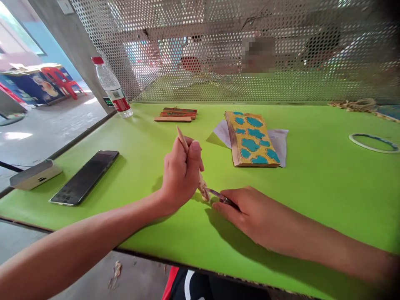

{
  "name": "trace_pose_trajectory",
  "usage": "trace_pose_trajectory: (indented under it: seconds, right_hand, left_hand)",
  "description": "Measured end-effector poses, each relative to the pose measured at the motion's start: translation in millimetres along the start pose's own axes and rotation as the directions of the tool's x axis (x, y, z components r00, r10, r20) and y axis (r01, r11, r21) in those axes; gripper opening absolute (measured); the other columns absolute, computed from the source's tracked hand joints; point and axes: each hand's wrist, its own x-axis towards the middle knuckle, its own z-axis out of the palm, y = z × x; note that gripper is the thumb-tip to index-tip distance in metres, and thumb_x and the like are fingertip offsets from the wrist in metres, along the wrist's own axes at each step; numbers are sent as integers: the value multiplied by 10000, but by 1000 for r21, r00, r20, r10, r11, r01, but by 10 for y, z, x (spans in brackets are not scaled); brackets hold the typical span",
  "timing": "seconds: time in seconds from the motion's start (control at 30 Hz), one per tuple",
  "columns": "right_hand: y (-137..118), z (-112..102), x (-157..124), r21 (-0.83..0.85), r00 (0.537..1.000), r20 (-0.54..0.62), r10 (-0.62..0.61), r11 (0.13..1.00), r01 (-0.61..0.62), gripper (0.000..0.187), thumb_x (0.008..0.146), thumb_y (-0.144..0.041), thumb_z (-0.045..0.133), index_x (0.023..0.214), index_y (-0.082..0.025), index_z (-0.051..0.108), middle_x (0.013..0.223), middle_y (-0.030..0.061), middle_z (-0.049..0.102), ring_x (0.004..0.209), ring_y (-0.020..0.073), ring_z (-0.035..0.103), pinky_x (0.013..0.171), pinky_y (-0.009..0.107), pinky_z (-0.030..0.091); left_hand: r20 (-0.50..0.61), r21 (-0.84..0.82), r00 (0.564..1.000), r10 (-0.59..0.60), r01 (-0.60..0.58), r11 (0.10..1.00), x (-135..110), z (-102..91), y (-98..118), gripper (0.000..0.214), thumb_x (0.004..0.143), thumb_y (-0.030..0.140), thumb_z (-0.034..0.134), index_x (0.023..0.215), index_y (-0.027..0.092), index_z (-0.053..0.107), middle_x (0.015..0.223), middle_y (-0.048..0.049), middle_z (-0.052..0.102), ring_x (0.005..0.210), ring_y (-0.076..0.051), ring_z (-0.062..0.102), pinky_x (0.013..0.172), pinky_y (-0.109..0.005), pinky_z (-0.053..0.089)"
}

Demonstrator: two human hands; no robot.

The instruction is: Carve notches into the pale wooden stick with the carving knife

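Note:
My left hand (179,177) is closed around a slim wooden stick (182,138). One tapered end of it rises above my fist, and its middle is hidden by my fingers. Below the fist a pale, frayed, rough end (203,191) comes out close to the table. My right hand (250,210) grips the dark handle of a small knife (229,202). Its thin metal blade points left and meets the frayed end or lies right against it; exact contact is hard to make out.
On the green table (140,166) are a yellow board with turquoise patches (251,139) over paper (278,139), flat wooden strips (176,114), a water bottle (114,91), a phone (86,177), a white device (36,174), a ring (373,143) and fibre strands (353,105). A perforated metal panel (212,87) stands behind.

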Motion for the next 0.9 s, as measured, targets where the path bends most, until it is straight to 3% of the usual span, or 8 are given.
trace_pose_trajectory:
  seconds: [0.1,0.17,0.3,0.37,0.43,0.5,0.7,0.9]
  right_hand:
    - [9,48,-12,-26,998,-60,6,1000,-7,370,1019,-419,456,722,-205,510,622,-1,589,511,113,446,484,277,273]
    - [-7,6,-28,92,992,92,82,992,-91,380,1020,-474,451,741,-217,490,550,-27,534,440,108,436,425,255,283]
    - [-8,-133,-32,310,883,438,169,894,-324,439,1010,-609,407,763,-246,429,440,-74,442,305,109,350,288,238,264]
    - [15,-156,-14,297,935,323,147,922,-247,430,1013,-595,416,774,-239,446,473,-73,451,334,103,367,318,233,264]
    - [41,-145,5,151,995,83,54,986,-66,396,1026,-508,441,755,-221,476,535,-52,481,420,97,409,401,237,257]
    - [59,-119,14,-57,994,-78,-71,996,66,371,1022,-407,470,711,-205,489,568,-31,505,485,96,404,464,260,229]
    - [38,-41,-14,-371,985,-75,-155,921,117,263,1002,-294,481,756,-207,513,556,-21,519,444,100,356,483,296,161]
    - [3,-5,-23,-360,992,-72,-99,931,67,272,1002,-300,482,751,-204,525,544,-30,492,445,104,328,478,294,166]
  left_hand:
    - [-27,-5,999,44,-44,999,-11,16,-22,220,1077,324,427,883,221,440,602,66,545,483,-81,513,493,-209,417]
    - [-34,-5,997,68,-68,998,-19,21,-27,212,1079,317,428,890,220,444,603,68,544,476,-77,502,494,-207,416]
    - [-18,-38,998,54,-55,998,-13,18,-27,221,1080,322,432,886,218,443,608,64,547,482,-77,503,499,-209,416]
    - [9,-77,999,35,-34,996,7,14,-32,237,1081,338,430,878,218,446,599,63,547,482,-79,503,497,-211,415]
    - [49,-114,999,10,-4,993,32,11,-39,264,1083,355,427,859,217,451,584,61,548,474,-80,493,490,-211,412]
    - [94,-155,995,-22,37,987,56,7,-46,287,1083,371,427,843,217,456,568,61,545,460,-79,474,475,-211,404]
    - [190,-201,979,-75,113,973,70,12,-24,323,1069,435,453,829,220,470,556,61,539,450,-82,446,456,-218,381]
    - [146,-144,988,-38,59,988,34,15,31,299,1078,388,437,834,216,464,552,71,530,462,-81,456,487,-218,388]
